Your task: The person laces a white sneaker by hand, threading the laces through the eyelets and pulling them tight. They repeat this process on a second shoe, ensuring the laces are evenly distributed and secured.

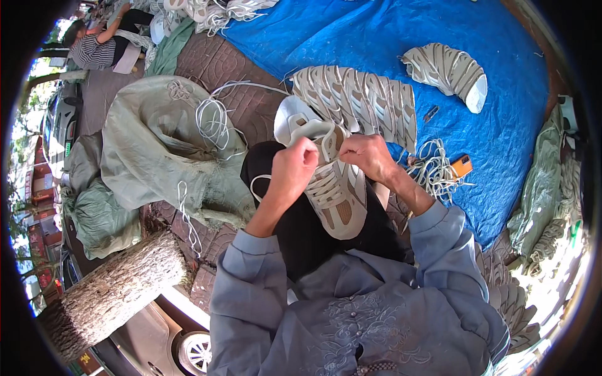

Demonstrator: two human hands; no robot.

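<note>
fingers (310, 153) of the left hand (293, 166) and right hand (370, 155) are pinched narrow on the lace (326, 191), near the centre of the frame; their tips are partly hidden. a blue sheet (508, 138) spreads across the upper right. a pale sack (141, 141) slumps at left of centre, and a trunk (119, 288) slants through the lower left. a long row of uppers (360, 103) lies at upper centre, a shorter curved stack (445, 72) on the sheet at upper right. the shoe (343, 219) rests on the lap, just below centre, toe toward the bottom of the frame. a tangle of cord (433, 172) lies right of centre, with an orange phone (462, 166) beside it and a small dark tool (431, 113) above.
</note>
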